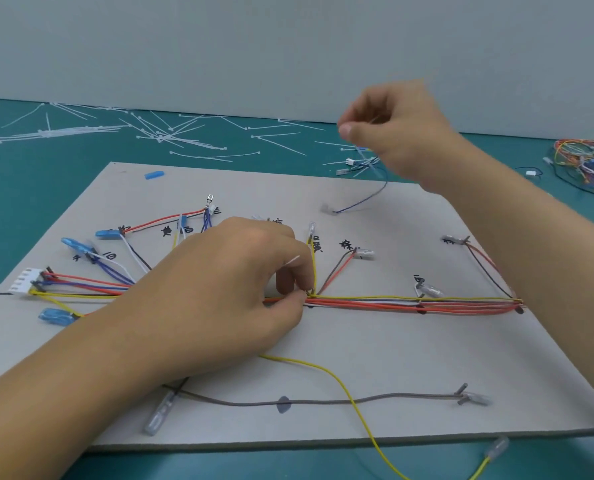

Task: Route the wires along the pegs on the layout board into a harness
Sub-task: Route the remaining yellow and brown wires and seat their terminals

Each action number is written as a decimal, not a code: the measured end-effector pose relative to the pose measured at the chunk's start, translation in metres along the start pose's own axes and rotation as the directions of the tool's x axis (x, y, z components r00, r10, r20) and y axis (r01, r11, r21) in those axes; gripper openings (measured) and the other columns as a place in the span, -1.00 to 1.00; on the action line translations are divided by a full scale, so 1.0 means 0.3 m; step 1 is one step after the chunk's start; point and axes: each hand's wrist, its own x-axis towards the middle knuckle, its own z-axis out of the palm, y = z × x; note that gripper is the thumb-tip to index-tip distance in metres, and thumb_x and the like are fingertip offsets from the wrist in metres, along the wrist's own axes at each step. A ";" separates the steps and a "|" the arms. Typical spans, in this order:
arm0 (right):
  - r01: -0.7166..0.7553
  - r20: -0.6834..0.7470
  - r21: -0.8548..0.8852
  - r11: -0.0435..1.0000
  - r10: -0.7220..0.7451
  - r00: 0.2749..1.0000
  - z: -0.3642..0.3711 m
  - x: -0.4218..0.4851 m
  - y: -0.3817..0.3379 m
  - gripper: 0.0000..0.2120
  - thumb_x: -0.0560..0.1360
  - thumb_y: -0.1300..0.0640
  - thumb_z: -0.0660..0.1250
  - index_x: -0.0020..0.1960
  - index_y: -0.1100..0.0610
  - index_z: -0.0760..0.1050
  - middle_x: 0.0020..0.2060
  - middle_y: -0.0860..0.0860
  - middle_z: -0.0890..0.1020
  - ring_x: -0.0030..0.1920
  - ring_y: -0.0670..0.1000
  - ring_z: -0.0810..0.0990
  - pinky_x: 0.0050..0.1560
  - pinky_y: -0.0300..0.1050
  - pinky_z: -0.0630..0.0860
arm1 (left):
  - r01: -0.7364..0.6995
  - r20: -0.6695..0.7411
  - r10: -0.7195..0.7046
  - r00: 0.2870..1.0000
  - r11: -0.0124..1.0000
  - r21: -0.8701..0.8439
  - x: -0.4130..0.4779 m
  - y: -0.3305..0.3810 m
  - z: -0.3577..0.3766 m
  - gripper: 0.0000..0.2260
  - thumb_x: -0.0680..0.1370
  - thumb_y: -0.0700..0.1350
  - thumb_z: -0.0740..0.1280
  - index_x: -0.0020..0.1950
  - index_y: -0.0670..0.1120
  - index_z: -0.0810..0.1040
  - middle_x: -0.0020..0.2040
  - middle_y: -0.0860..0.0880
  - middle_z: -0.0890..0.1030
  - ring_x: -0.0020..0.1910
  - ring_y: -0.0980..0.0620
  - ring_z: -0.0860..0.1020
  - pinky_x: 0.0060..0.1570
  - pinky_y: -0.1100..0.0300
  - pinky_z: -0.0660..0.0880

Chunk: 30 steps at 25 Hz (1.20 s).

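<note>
My left fingers (285, 282) pinch the wire bundle (410, 304) at the yellow branch. My right fingers (349, 129) pinch, apparently, the blue-grey wire (375, 195). Keep bundle pinned to layout board (392, 358); lay wire without slack.

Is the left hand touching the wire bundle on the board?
Touching. Head view: left hand pinches the wire bundle between thumb and forefinger where the yellow wire branches.

Bare layout board (410, 355) lies open between the trunk bundle (427, 304) and the grey wire (323, 401), crossed only by a loose yellow wire (344, 386). The left grip (233, 282) and its forearm block the board's near-left part. Cable ties (171, 136) litter the far surface (46, 188); a wire pile (586, 161) occupies its right edge.
</note>
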 end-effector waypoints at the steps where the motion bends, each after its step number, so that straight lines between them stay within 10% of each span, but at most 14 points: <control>1: 0.007 0.046 0.218 0.976 -0.018 0.999 -0.011 -0.050 -0.039 -0.91 0.52 0.17 0.45 -0.14 0.01 0.63 -0.30 -0.08 0.63 -0.27 -0.10 0.57 -0.21 -0.18 0.50 | -0.004 -0.005 0.003 1.000 1.000 -0.007 0.001 0.000 0.001 -0.93 0.46 0.03 0.33 -0.14 0.15 0.62 -0.20 0.18 0.58 -0.22 0.27 0.48 -0.28 0.08 0.52; 4: -0.070 0.248 0.623 0.779 -0.112 0.962 -0.044 -0.211 -0.098 -0.96 0.52 0.18 0.42 -0.09 0.07 0.62 -0.22 0.00 0.66 -0.22 0.00 0.61 -0.22 -0.14 0.51 | -0.015 -0.020 0.014 1.000 1.000 -0.013 0.001 0.005 0.000 -0.92 0.46 0.03 0.33 -0.16 0.14 0.62 -0.23 0.18 0.58 -0.25 0.30 0.48 -0.30 0.12 0.51; 8: -0.157 0.323 0.726 0.669 -0.131 0.937 -0.040 -0.322 -0.096 -0.96 0.49 0.21 0.39 -0.08 0.17 0.59 -0.21 0.08 0.66 -0.23 0.04 0.63 -0.16 -0.10 0.55 | -0.016 -0.047 0.015 0.999 1.000 -0.024 0.001 0.006 0.005 -0.92 0.45 0.02 0.34 -0.17 0.13 0.63 -0.22 0.17 0.59 -0.27 0.33 0.47 -0.31 0.16 0.47; 14: -0.019 0.215 0.634 0.773 -0.152 0.965 -0.032 -0.382 -0.086 -0.95 0.49 0.30 0.39 -0.07 0.23 0.62 -0.22 0.15 0.70 -0.23 0.12 0.68 -0.08 -0.07 0.61 | -0.054 -0.137 0.041 0.990 0.994 -0.097 0.000 0.018 -0.008 -0.94 0.48 -0.03 0.41 -0.17 0.06 0.67 -0.25 0.10 0.61 -0.37 0.27 0.47 -0.32 0.45 0.25; 19: -0.028 0.255 0.654 0.756 -0.185 0.949 -0.007 -0.408 -0.104 -0.94 0.51 0.28 0.37 -0.03 0.25 0.56 -0.22 0.16 0.69 -0.22 0.12 0.68 -0.08 -0.05 0.60 | -0.139 -0.192 0.090 0.977 0.956 -0.258 -0.013 0.058 -0.010 -0.90 0.55 -0.03 0.40 -0.14 0.04 0.67 -0.24 0.08 0.56 -0.43 0.01 0.38 -0.38 0.29 0.24; 30: -0.072 0.365 0.660 0.748 -0.236 0.901 0.008 -0.413 -0.105 -0.85 0.51 0.19 0.34 0.02 0.26 0.48 -0.15 0.17 0.67 -0.17 0.14 0.65 -0.03 0.10 0.61 | -0.075 -0.163 0.028 0.986 0.953 -0.294 -0.015 0.062 -0.009 -0.83 0.49 -0.04 0.45 -0.28 0.12 0.55 -0.40 0.21 0.49 -0.50 0.11 0.27 -0.45 0.34 0.19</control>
